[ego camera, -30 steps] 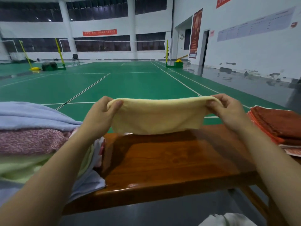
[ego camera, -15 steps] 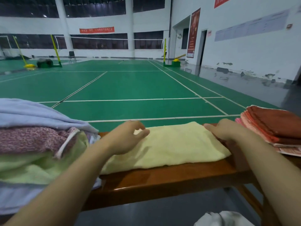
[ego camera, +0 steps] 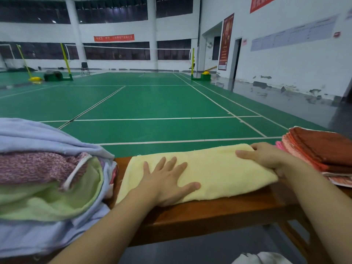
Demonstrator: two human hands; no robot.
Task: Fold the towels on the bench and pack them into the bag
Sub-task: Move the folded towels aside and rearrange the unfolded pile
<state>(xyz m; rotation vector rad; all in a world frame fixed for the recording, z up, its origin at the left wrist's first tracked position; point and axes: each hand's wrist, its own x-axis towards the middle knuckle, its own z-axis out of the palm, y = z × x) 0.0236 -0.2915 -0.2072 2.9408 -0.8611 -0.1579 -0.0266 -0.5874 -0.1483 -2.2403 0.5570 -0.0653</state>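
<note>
Both hands press the folded yellow towel at the middle of the bench: left hand flat, fingers spread wide; right hand with fingers straight over the towel's right end. Unfolded towels pile at the bench's left end, a folded red stack at its right.

Centre: pale yellow towel on red-brown wooden bench. Lower left pile: lavender, mottled pink-purple, light green. Right stack: rust and pink. Floor green, white lines.
</note>
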